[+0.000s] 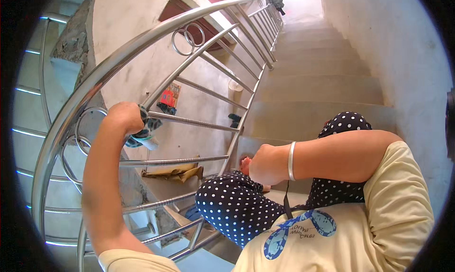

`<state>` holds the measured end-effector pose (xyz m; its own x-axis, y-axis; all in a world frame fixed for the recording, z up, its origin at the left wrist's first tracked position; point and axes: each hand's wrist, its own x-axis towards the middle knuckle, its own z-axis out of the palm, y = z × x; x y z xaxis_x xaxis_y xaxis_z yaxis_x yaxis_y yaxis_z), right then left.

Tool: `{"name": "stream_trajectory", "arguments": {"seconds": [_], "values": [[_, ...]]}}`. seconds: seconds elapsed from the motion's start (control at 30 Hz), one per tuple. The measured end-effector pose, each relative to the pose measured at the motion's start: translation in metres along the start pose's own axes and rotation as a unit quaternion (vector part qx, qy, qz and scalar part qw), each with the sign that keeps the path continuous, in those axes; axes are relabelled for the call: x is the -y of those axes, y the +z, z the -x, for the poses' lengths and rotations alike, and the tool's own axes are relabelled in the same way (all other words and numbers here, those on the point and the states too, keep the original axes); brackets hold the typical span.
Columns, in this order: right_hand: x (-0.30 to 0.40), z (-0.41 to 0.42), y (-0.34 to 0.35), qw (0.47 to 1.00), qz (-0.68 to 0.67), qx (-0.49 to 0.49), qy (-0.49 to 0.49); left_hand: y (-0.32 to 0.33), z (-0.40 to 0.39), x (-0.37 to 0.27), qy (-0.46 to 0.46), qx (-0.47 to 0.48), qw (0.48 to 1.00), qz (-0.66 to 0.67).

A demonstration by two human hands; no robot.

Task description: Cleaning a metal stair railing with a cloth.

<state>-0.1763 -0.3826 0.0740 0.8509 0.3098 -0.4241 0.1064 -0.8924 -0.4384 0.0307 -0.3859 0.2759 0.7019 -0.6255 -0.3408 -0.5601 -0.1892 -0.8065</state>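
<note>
My left hand [125,118] grips a dark and pale patterned cloth [146,131] wrapped at the lower curved rail of a stainless steel stair railing [185,71]. Part of the cloth hangs below the rail. In front of my knees is my right hand [266,164], its back towards me and its fingers curled under. A small red thing [245,165] shows just beyond it; whether the hand holds or only covers it, I cannot tell. Black trousers with white dots [231,204] cover my bent legs.
Concrete stairs [320,87] descend ahead beside a plain wall [387,41]. Through the bars, a red box [170,96], dark shoes [234,119] and brown sheeting [181,172] appear on the lower level. Dark cloth [277,3] hangs at the railing's far end.
</note>
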Motion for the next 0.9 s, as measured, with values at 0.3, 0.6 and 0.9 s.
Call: {"name": "stream_trajectory", "arguments": {"seconds": [0.3,0.6,0.9], "values": [[0.001,0.01,0.009,1.0,0.008,-0.017,0.01,0.048,-0.08,-0.03,0.015,-0.211,0.961,0.18],[-0.002,0.021,-0.004,0.999,0.014,-0.038,0.003,0.022,-0.157,-0.096,-0.007,-0.237,0.95,0.201],[-0.002,0.019,-0.012,1.0,0.014,-0.004,-0.001,0.016,-0.158,-0.109,-0.002,-0.263,0.955,0.135]]}}
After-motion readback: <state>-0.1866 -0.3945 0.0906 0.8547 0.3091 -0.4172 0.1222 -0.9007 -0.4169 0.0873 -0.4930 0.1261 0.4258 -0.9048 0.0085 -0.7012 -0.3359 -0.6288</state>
